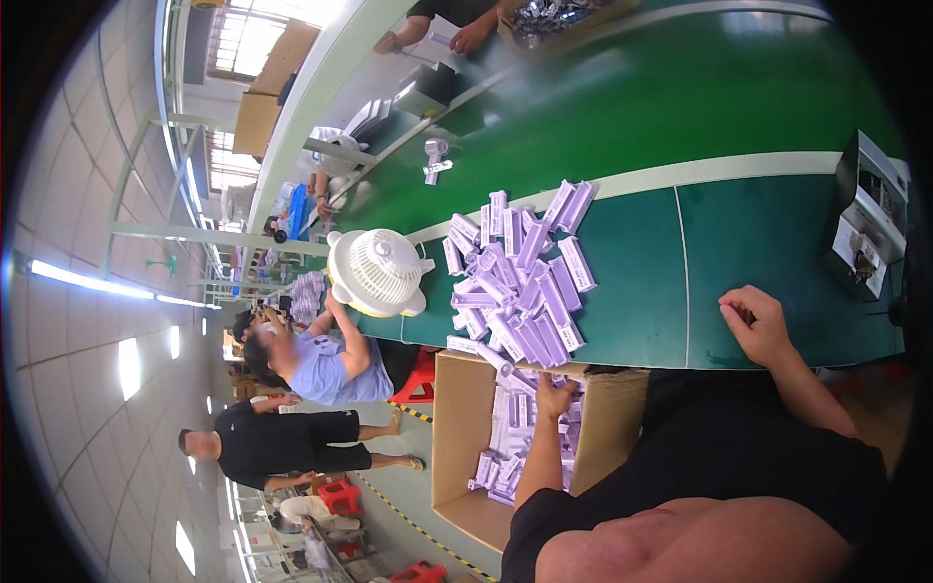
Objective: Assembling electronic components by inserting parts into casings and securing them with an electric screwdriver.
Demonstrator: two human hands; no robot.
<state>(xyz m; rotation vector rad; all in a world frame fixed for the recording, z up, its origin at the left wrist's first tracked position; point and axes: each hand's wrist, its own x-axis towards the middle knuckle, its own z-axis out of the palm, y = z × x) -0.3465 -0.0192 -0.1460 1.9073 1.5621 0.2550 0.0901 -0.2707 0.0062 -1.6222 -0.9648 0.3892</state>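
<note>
My left hand (556, 396) is at the table-side edge of an open cardboard box (459, 437), its fingers curled against a light purple plastic part (523, 380). More of these long, narrow parts lie inside the box, partly hidden by my forearm. A heap of the same purple plastic parts (535, 277) covers the green table (632, 282) just beyond the box. Over the table's near edge on the right, my right hand (758, 325) is loosely closed, with nothing visible in it.
A white fan-like appliance (381, 270) stands left of the heap. One small purple handheld fan (436, 160) lies on the green surface beyond the pale rail. At the far right sits a dark metal box (868, 219). Other people work along the line; one person (292, 437) stands at left.
</note>
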